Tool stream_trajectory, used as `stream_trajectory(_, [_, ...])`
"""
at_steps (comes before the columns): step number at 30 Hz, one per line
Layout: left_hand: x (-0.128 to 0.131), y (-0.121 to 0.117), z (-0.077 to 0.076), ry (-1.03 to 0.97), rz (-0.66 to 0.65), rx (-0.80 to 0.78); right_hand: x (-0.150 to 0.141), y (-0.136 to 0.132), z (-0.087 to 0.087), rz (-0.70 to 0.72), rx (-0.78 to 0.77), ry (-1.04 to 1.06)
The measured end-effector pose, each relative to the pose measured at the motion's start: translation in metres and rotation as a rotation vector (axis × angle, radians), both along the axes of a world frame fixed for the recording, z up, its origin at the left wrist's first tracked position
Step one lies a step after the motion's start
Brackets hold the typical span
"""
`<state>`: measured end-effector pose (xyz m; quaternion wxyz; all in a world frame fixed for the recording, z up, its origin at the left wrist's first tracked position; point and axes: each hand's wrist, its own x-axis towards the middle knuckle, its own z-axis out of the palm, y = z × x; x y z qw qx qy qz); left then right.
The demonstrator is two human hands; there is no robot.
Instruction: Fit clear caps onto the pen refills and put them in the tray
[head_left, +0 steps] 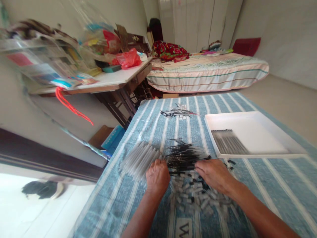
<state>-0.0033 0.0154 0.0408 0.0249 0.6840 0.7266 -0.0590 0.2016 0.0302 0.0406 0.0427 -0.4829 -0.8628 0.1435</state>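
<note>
My left hand (158, 177) is closed, its knuckles up, at the right end of a pile of translucent pen barrels (141, 159). What its fingers grip is hidden. Across from it, my right hand (214, 175) has thumb and fingers pressed together beside a heap of thin black pen refills (182, 157); I cannot make out what is in the pinch. Small translucent pen caps (198, 200) lie scattered below and between both hands. Several tiny black plugs (231, 162) lie just beyond my right hand.
A white shallow box (260, 132) at the right has a row of pens (229, 142) along its left side. Farther back lies a small bunch of thin dark sticks (177, 112). The striped cloth (109, 205) covers the table. A cluttered desk (111, 79) and bed (208, 72) stand beyond.
</note>
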Motion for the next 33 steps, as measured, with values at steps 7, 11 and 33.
stream_trajectory(7, [-0.004, -0.01, 0.007, -0.046, -0.027, 0.051, -0.03, 0.002, -0.004, 0.068, 0.017, -0.268])
stream_trajectory(11, [-0.007, -0.013, 0.008, -0.131, 0.026, 0.052, -0.033, 0.006, -0.01, 0.063, 0.016, -0.291])
stream_trajectory(33, [-0.007, -0.023, 0.003, -0.874, -0.179, 0.113, -0.003, 0.0, 0.023, 0.057, 0.135, -0.284])
